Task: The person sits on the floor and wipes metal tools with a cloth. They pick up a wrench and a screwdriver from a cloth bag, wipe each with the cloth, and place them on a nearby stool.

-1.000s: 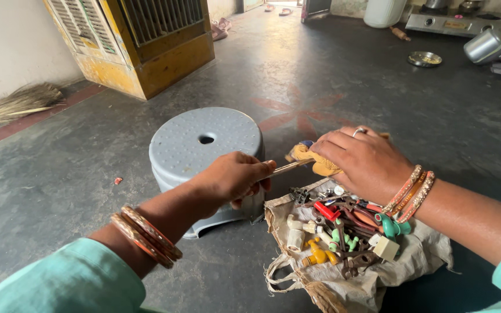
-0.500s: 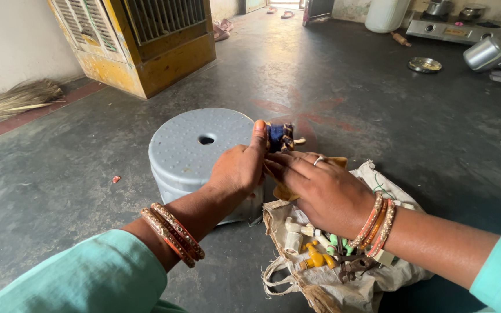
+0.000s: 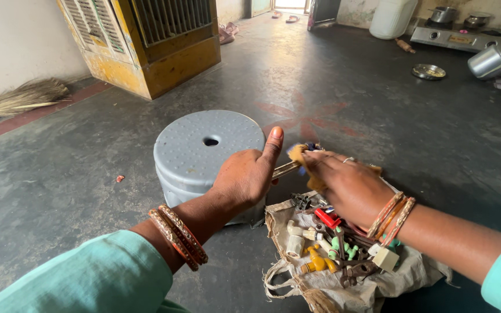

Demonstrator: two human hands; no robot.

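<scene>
My left hand [image 3: 249,174] is closed around a slim metal tool [image 3: 285,170], thumb pointing up, just in front of a low grey plastic stool [image 3: 204,148]. My right hand [image 3: 346,184] presses a yellow cloth [image 3: 298,155] against the tool's far end. Below both hands a cloth bag [image 3: 395,277] lies open on the floor with several small tools and fittings on it: a red-handled piece [image 3: 327,218], green parts [image 3: 343,247], a yellow fitting [image 3: 315,264], a white block [image 3: 385,259]. Bangles ring both wrists.
A yellow cabinet with a grille [image 3: 152,40] stands at the back left, a broom [image 3: 18,99] beside the wall. Far right: a white drum [image 3: 392,17], a stove [image 3: 453,35], a steel plate [image 3: 428,71], a metal pot [image 3: 490,61].
Both hands rose to the stool's edge and now sit slightly lower. The left thumb has lifted upright, and the right hand still rubs the cloth on the tool.
</scene>
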